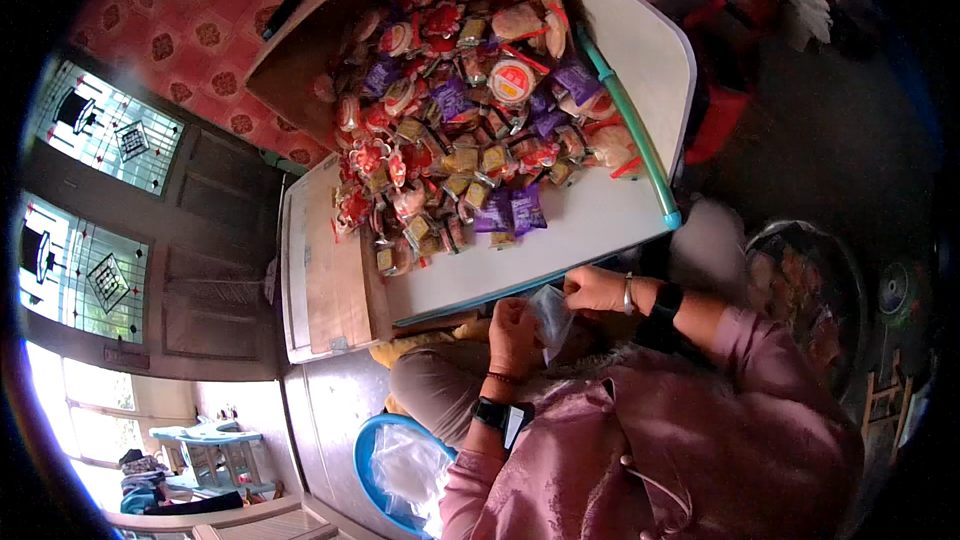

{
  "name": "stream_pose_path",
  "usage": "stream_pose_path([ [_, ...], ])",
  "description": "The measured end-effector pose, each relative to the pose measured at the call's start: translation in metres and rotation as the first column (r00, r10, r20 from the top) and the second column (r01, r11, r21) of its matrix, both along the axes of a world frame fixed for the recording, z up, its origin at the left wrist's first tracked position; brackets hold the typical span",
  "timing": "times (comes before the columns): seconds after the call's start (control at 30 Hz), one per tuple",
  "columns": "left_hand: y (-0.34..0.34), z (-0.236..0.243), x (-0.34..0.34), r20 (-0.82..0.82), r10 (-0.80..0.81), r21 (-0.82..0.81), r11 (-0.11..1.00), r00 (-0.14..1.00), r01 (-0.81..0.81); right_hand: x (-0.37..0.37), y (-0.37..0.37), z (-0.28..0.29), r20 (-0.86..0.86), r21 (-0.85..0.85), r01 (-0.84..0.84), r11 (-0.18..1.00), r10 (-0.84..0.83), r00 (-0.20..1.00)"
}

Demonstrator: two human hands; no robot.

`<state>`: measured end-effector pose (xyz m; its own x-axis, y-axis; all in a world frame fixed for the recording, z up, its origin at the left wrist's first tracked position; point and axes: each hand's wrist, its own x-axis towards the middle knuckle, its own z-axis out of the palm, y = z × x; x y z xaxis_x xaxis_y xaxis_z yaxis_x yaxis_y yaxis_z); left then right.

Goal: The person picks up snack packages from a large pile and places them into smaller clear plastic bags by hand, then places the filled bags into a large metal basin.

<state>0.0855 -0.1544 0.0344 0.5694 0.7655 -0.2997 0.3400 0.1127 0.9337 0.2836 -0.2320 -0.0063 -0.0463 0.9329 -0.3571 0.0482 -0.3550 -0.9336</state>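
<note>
Nearest, at 6 o'clock, is the person's shiny pink sleeve (640, 440), soft and a bit wrinkled. Just left of it, at 7 o'clock, sits a round blue plastic tub (372, 460) with see-through bags (405, 470) piled inside.

Above the sleeve, near the middle, both hands meet on a small clear plastic bag (552, 315). The left hand (513, 335) is curled shut and pinches the bag's lower left side. The right hand (597, 290) is also closed, and its fingers nip the bag's top right corner. The bag is thin, crinkly and see-through. Its long side runs from about 11 o'clock down to 5 o'clock, and the top end points at the table edge. It hangs in the air just in front of that edge, above the person's lap.

Farther out is the smooth white table with a blue-green rim (600, 215). A flat brown cardboard sheet (330, 270) lies at 9 o'clock from the bag.

Farthest, toward 12 o'clock, a big heap of small wrapped snacks in red, yellow and purple packets (460, 120) spills out of an open brown cardboard box (300, 75). The packets look shiny and puffy.
</note>
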Motion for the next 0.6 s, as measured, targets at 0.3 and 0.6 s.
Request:
stream_pose_path([
  [0.3,0.028,-0.012,-0.007,-0.191,-0.083,0.439,0.884,0.978,0.161,0.011,-0.006,0.026,-0.254,-0.065,0.028,0.997,-0.043,0.966],
  [0.6,0.082,0.009,0.052,-0.231,0.166,0.681,0.732,0.959,0.037,0.015,-0.001,0.014,-0.033,-0.003,0.051,0.999,-0.051,0.998],
])
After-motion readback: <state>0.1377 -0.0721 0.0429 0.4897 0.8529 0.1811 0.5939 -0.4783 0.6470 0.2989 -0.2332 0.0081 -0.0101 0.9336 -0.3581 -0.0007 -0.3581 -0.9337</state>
